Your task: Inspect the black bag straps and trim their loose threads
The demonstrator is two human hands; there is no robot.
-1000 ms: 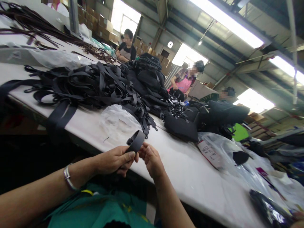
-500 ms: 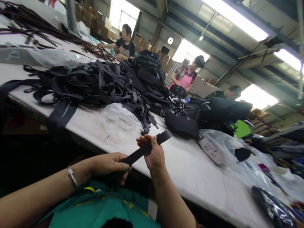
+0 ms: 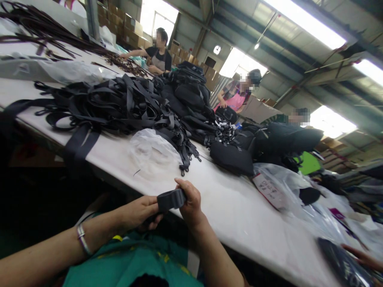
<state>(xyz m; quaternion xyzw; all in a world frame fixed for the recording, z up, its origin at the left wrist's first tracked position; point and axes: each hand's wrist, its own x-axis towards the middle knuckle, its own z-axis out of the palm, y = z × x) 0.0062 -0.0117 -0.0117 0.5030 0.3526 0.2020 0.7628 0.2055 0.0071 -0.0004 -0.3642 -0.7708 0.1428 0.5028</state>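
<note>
Left hand [image 3: 139, 212] pinches 1 black strap [image 3: 170, 200], right hand [image 3: 192, 202] curls fingers round its bend — seemingly part-coiled — beside heaped loose straps [image 3: 110, 103].

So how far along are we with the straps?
The strap in hand already looks doubled over, looped between the left hand and right hand. Securing that loop and setting it down seem left. Clips show on the pile, but I can't tell whether its tangled straps are finished or waiting.
</note>
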